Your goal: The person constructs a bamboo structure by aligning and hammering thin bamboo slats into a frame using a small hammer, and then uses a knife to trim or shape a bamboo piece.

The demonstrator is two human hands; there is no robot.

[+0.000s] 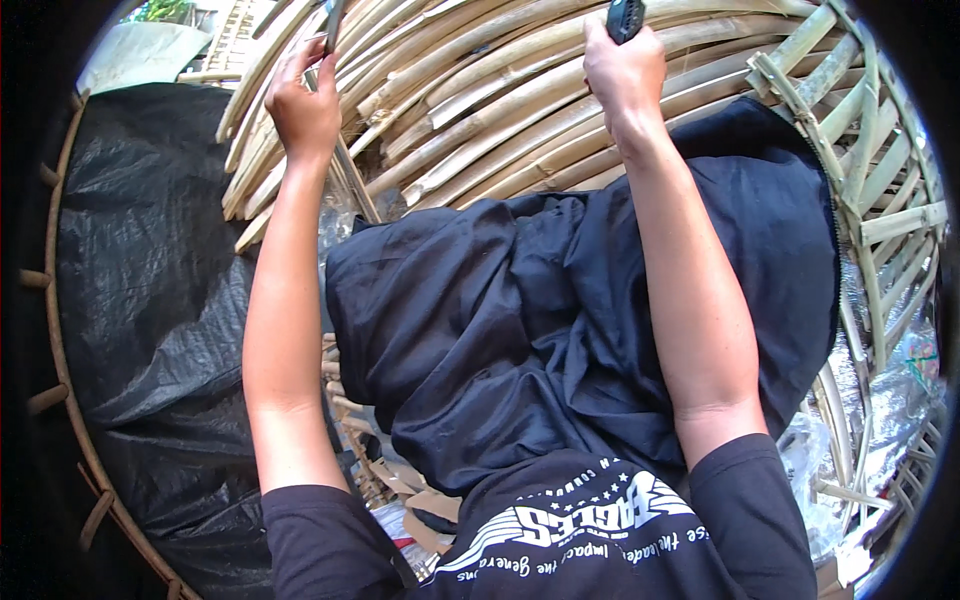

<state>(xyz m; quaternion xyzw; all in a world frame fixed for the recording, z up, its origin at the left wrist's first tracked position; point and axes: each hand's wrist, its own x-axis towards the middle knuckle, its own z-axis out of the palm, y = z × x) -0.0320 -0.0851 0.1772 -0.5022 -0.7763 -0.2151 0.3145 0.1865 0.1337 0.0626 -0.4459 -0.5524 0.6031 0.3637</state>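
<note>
Over bamboo slats (510,125), left hand (303,112) pinches dark strip (333,28); right hand (627,75) clasps black handle (625,18); slack grip could drop either.

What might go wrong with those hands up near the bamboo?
The bamboo slats have bare ends near the left hand, so they might scratch it. The black object in the right hand might slip. The dark cloth lies close to the slats and might snag.
</note>
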